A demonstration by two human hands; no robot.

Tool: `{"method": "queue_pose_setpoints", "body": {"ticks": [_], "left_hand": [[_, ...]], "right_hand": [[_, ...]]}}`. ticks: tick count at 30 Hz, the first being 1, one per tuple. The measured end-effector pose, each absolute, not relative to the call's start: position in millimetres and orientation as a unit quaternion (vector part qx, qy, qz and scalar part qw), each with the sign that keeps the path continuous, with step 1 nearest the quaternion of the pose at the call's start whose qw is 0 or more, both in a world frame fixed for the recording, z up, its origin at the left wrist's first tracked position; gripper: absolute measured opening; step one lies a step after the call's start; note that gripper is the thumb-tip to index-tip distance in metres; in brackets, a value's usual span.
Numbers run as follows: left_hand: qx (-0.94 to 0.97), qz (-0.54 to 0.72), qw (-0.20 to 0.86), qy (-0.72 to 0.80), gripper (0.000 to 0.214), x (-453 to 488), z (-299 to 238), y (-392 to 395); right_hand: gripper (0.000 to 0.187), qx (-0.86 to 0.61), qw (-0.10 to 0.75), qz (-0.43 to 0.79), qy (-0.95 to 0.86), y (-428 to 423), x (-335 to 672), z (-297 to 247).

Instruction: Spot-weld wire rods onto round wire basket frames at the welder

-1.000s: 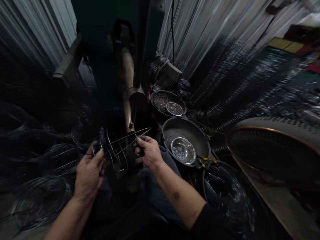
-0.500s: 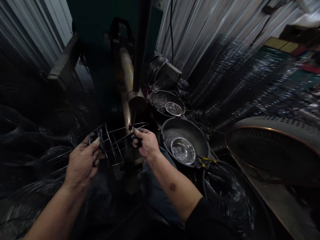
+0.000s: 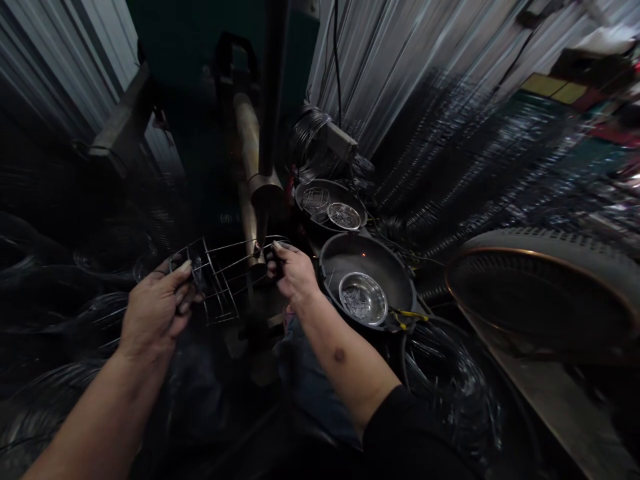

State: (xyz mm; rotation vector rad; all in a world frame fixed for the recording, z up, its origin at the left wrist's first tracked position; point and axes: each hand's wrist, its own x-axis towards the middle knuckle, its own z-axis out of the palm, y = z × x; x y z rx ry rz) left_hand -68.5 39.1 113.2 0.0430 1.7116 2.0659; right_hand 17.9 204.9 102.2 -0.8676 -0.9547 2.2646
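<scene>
A small wire frame (image 3: 223, 277) made of thin rods hangs between my two hands. My left hand (image 3: 157, 308) is closed on its left end, thumb on top. My right hand (image 3: 293, 272) pinches its right end, where the rods meet under the pointed tip of a machine's electrode (image 3: 261, 227). A tiny spark glows at that point. A brass-coloured arm (image 3: 247, 150) runs back from the electrode into the dark machine.
Right of my right hand sits a dark pan (image 3: 370, 263) holding a steel bowl (image 3: 363, 297) of small wire pieces. A second pan (image 3: 330, 203) with wire parts lies behind it. Wire rings (image 3: 450, 387) are stacked low right, more heaps at left. A large round fan guard (image 3: 545, 293) lies at right.
Both hands raised the wire frame and moved it up to the electrode tip, where a spark now shows. The view has shifted slightly left.
</scene>
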Motion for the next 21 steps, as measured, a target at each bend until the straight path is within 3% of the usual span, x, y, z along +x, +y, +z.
{"method": "queue_pose_setpoints", "body": {"ticks": [10,14,18,21], "left_hand": [[0.000,0.754,0.251,0.607,0.028,-79,106,42],[0.005,0.772,0.244,0.587,0.021,-71,109,42],[-0.015,0.750,0.271,0.603,0.021,-50,115,15],[0.029,0.715,0.322,0.620,0.057,-36,100,-29]], "right_hand": [[0.021,-0.289,0.261,0.827,-0.406,199,21,78],[0.042,-0.186,0.151,0.773,-0.588,155,45,58],[0.017,-0.174,0.078,0.771,-0.607,116,74,58],[0.019,-0.202,0.037,0.856,-0.474,117,92,69]]}}
